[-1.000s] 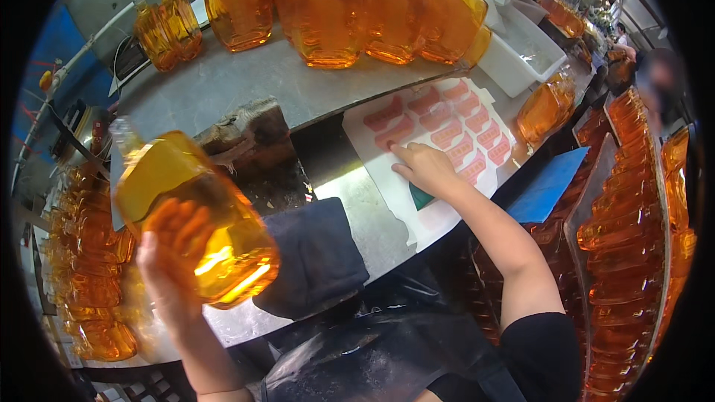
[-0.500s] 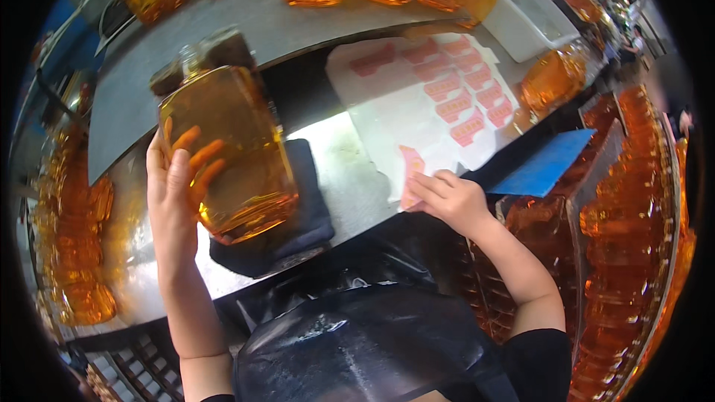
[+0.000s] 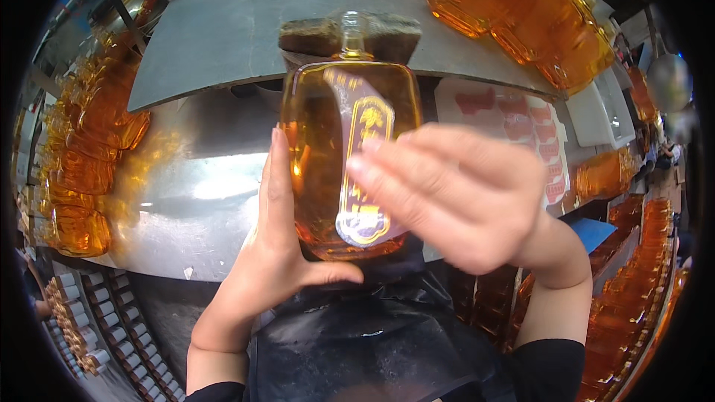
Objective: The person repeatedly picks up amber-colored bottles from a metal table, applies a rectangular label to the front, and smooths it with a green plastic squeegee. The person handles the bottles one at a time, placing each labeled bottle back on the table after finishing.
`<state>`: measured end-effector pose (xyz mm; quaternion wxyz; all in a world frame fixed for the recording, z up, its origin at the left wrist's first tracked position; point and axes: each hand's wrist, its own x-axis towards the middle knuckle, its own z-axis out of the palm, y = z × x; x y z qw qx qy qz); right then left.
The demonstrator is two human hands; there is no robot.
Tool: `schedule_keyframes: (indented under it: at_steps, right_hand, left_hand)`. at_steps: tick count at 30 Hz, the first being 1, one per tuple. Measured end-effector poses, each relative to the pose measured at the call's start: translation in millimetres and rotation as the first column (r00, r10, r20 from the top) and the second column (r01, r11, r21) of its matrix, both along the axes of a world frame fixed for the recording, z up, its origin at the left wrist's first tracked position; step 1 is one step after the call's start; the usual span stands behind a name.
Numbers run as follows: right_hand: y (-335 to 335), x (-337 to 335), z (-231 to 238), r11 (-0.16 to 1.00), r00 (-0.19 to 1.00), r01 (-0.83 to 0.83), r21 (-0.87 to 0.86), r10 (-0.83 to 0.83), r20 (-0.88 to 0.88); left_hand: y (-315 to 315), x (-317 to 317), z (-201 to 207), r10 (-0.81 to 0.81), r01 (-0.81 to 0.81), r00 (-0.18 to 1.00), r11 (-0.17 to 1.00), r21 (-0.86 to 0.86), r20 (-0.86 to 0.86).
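A clear glass bottle [image 3: 314, 171] full of amber liquid lies in the middle, its neck pointing away from me and resting on a notched wooden block [image 3: 305, 36]. My left hand [image 3: 272, 242] holds the bottle, fingers along its left side and one digit across its base. A long curved label [image 3: 366, 115] with a gold design lies over the bottle's face. My right hand [image 3: 469, 197], slightly blurred, is closed with its fingertips on the label's middle. Whether the label sticks along its whole length, I cannot tell.
Backing paper [image 3: 449, 104] with several pink labels lies at the right. Beside it stands a white plastic bin [image 3: 596, 115]. Filled bottles line the left [image 3: 82, 231] and the far right [image 3: 514, 22]. A blue sheet [image 3: 592, 236] lies near right, and racks of white-and-brown caps [image 3: 93, 305] stand lower left.
My left hand has brought the bottle right, to the middle, and set it upright in my view. My right hand has carried the label from the backing paper onto the bottle's face.
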<state>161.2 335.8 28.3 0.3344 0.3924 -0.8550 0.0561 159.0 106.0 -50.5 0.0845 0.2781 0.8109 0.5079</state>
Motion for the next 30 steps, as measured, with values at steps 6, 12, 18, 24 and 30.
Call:
schedule_keyframes:
  at_steps: [6, 12, 18, 24, 30]
  right_hand:
    - [6, 13, -5, 1.0, 0.953, -0.012, 0.01, 0.008, 0.304]
    - [-12, 9, 4, 0.928, 0.822, 0.345, 0.14, -0.371, 0.431]
    - [-11, 7, 0, 0.907, 0.802, 0.413, 0.086, -0.406, 0.439]
    - [-6, 3, -4, 0.901, 0.784, 0.415, 0.128, -0.426, 0.452]
    - [-3, 6, -4, 0.896, 0.779, 0.411, 0.167, -0.44, 0.447]
  left_hand:
    - [-8, -28, 22, 0.027, -0.028, 0.962, 1.0, -0.002, -0.273]
    - [8, -31, 39, 0.021, -0.17, 0.895, 0.939, -0.299, -0.446]
    - [11, -50, 42, -0.01, -0.11, 0.889, 0.966, -0.233, -0.459]
    - [8, -46, 28, 0.032, -0.124, 0.885, 0.978, -0.168, -0.465]
    - [11, -40, 22, 0.051, -0.133, 0.893, 0.979, -0.155, -0.446]
